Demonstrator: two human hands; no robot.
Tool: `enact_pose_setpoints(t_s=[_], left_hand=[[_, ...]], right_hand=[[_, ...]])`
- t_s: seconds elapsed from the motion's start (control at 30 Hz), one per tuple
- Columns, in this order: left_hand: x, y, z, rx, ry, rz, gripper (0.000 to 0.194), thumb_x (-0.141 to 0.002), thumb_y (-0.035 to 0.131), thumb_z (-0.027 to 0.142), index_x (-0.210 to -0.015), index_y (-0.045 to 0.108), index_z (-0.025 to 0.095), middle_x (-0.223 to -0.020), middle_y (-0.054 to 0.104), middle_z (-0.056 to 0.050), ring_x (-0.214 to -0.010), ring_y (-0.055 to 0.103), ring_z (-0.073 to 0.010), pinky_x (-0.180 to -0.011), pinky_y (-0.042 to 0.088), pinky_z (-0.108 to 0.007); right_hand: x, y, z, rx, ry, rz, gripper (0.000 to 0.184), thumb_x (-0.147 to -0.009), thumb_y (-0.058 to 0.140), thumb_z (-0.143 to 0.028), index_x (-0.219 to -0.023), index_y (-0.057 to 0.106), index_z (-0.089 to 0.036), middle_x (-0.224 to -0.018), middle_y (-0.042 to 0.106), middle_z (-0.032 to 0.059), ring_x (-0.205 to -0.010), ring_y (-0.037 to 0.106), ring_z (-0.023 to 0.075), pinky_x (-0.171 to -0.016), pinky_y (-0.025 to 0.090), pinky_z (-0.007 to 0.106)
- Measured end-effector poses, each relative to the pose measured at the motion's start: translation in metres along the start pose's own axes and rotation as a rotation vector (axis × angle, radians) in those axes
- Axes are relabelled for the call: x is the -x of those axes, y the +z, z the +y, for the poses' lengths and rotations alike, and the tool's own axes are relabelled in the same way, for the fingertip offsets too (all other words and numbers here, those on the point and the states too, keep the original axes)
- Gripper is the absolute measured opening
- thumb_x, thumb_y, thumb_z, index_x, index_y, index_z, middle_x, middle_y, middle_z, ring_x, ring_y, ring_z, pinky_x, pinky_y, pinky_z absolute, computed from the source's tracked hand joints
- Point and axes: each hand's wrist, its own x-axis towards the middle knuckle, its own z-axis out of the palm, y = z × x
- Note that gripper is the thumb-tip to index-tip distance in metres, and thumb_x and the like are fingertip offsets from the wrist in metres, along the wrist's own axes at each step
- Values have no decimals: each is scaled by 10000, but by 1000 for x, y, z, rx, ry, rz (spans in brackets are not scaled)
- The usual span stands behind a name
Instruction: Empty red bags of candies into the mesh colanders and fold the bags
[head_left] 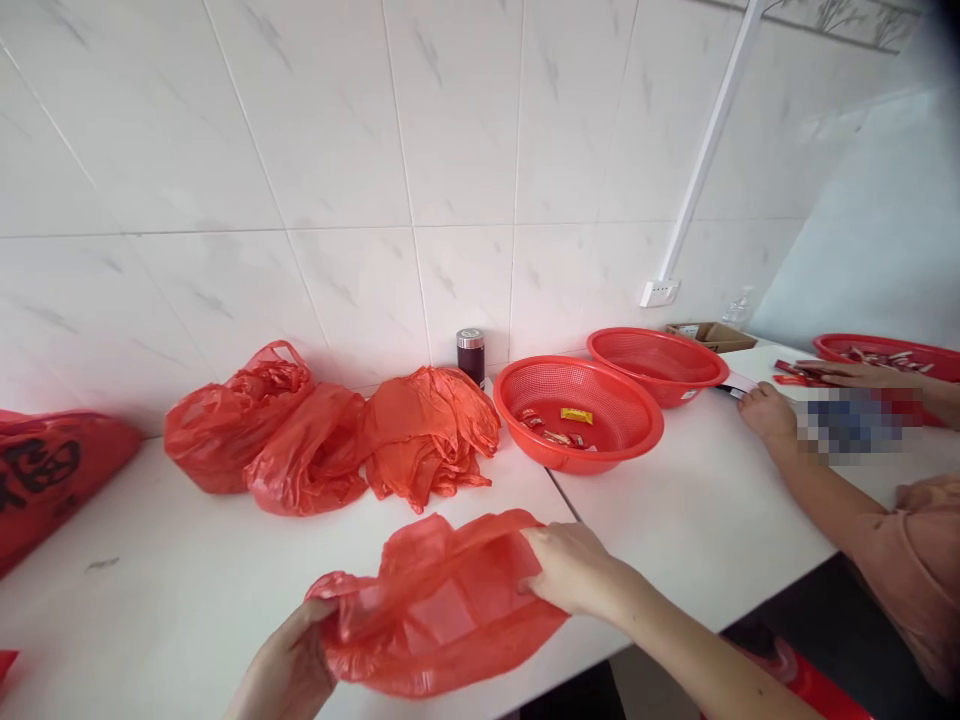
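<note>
Between my two hands a thin red plastic bag (450, 620) hangs spread out above the near edge of the white table. My left hand (292, 650) is closed on its left end, the thumb on top. At the right end my right hand (566, 570) grips the bag's rim, with some fingers hidden inside or behind the plastic. Just beyond lies a pile of flattened red plastic bags (431, 430). Left of that pile, touching it, sit filled or bunched red bags (307, 465), contents unclear. A red mesh basket (517, 400) holds a yellow packet (576, 415) and several small wrapped pieces.
A dark cup with a silver lid (470, 355) stands by the tiled wall. Another red basket (660, 375) and a cardboard box (712, 337) are behind. At right, a co-worker's hands (769, 415) handle things near a third basket (832, 345). A printed red bag (60, 480) lies far left.
</note>
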Motion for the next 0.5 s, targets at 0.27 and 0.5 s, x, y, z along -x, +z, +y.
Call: enact_pose_setpoints(t_s=[0.27,0.5], left_hand=[[16,36,1,60,112,1,486,-651,705,445,-1111,633,305,-1026,682,-57,-930,658,-280,-675,566,-344],[2,44,-26,-933,867,55,317,-832,440,226,-890,742,301,-1340,462,-78,-848,519,-217,-657,541,-329]], right_hand=[[0,-27,10,130,96,-32,335,-672,714,-308,-991,680,-210,-845,721,81,-800,692,278,-638,435,304],[5,-42,18,166,147,4,263,-672,730,-307,-907,692,-195,-807,717,93,-766,690,286,-619,426,306]])
